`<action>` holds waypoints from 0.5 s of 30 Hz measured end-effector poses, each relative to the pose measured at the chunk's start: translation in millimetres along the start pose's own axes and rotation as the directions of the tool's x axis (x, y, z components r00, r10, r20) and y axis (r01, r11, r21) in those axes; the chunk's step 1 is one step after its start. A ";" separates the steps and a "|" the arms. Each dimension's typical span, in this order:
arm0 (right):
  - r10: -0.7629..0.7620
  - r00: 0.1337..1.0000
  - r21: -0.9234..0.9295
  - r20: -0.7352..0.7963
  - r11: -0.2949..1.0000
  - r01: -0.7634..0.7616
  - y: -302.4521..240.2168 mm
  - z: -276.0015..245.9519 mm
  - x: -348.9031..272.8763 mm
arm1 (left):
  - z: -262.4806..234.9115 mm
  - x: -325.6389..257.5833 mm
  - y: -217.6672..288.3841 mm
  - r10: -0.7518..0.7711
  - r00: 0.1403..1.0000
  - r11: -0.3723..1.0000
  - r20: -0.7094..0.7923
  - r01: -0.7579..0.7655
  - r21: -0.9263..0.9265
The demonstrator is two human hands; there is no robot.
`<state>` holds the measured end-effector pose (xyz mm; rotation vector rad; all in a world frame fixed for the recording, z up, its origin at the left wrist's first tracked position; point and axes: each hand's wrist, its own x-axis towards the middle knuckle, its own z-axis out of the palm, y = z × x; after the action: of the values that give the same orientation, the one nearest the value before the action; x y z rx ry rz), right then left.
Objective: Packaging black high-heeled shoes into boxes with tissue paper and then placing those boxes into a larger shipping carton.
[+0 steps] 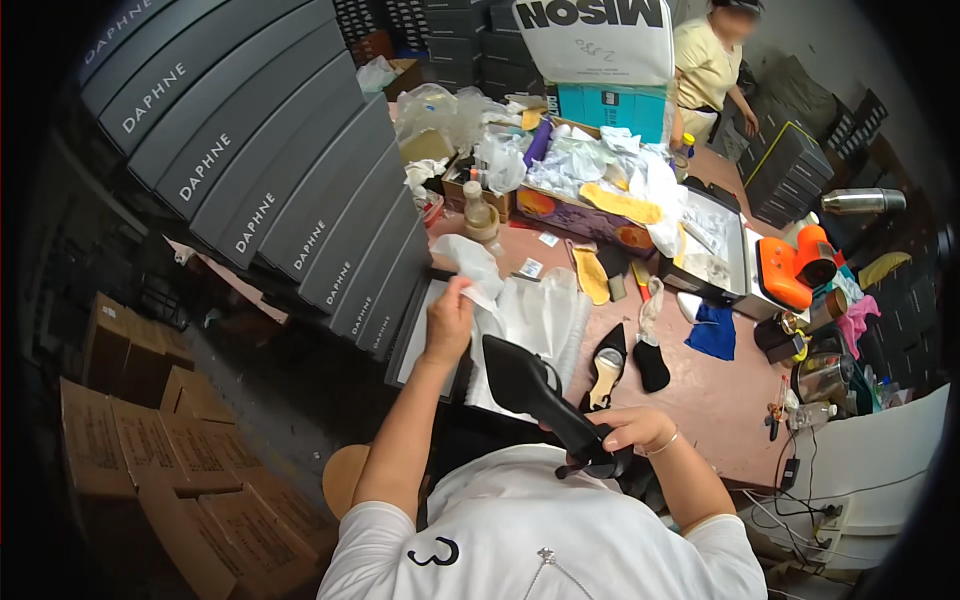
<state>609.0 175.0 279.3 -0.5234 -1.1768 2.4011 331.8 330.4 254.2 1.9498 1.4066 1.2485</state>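
Note:
My right hand grips a black pointed high-heeled shoe near its heel end, sole turned up and toe toward the upper left. Between the closed fingers of my left hand is a thin sheet of white tissue paper, lifted over an open shoebox. Beside that box lies a pile of white tissue paper, partly behind the held shoe. A second black pointed shoe rests on the table with its pale insole showing, next to a small black piece.
Tall stacks of dark shoeboxes rise at left, above brown cartons. Across the pink table are a patterned box of crumpled paper, yellow insoles, a glue bottle, a blue cloth and orange tools. Another person stands at far right.

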 end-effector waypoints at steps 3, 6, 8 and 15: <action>0.177 0.982 -0.124 -0.067 0.975 -0.184 -15.5 -2.1 28.7 | -12.0 2.0 17.2 0.080 0.960 0.996 0.270 -0.069 -0.051; 0.078 0.909 -0.344 -0.409 0.910 -0.232 -12.7 -20.9 77.7 | -35.6 -4.8 30.8 0.107 0.868 0.994 0.485 -0.101 -0.038; -0.044 0.720 -0.362 -0.693 0.885 -0.294 8.8 -24.1 87.4 | -58.5 -5.0 14.5 0.055 0.851 0.981 0.522 -0.143 0.130; -0.123 0.919 0.524 -0.375 0.789 0.320 71.7 -6.0 93.7 | -41.3 -46.5 -106.3 -0.518 0.757 0.674 0.398 0.648 -0.354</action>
<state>518.8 187.3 204.1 -0.5076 -0.3059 2.1944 237.6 323.7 175.0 1.1247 1.2810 0.8610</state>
